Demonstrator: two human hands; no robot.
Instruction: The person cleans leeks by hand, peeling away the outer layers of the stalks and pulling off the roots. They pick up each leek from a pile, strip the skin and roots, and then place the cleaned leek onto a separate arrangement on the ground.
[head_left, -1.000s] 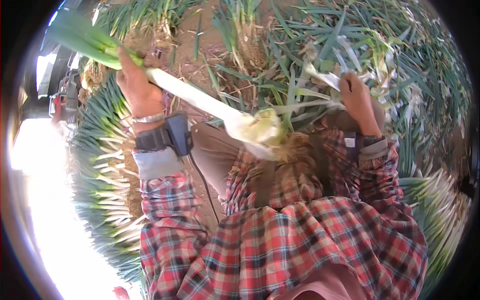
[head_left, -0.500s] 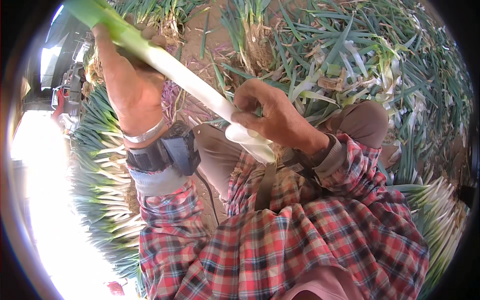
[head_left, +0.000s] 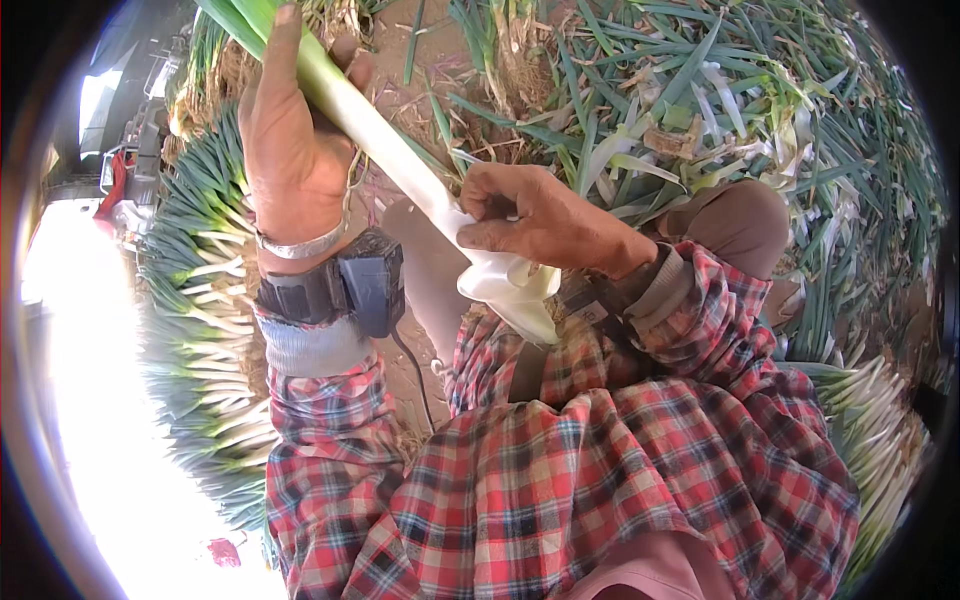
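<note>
A long green onion (head_left: 385,140) slants across the upper middle, green leaves at the upper left and white root end toward my lap. My left hand (head_left: 298,165) is wrapped around its green upper part. At the lower white stalk, my right hand (head_left: 530,220) is closed with thumb and fingers pinching the outer layer. Below that grip, a loose white skin (head_left: 510,285) bulges and folds around the root end. The fingertips of my right hand partly hide where the skin meets the stalk.
A long row of green onions (head_left: 215,330) lies along my left side. Peeled leaves and skins (head_left: 720,130) heap up at the right and far right. More onions (head_left: 880,430) lie at the lower right. Unpeeled bunches with dry roots (head_left: 515,70) stand at the far side.
My left hand and the onion's upper part have come nearer and slightly to the right. The loose skin near the root end has bunched and widened beneath my right hand.
</note>
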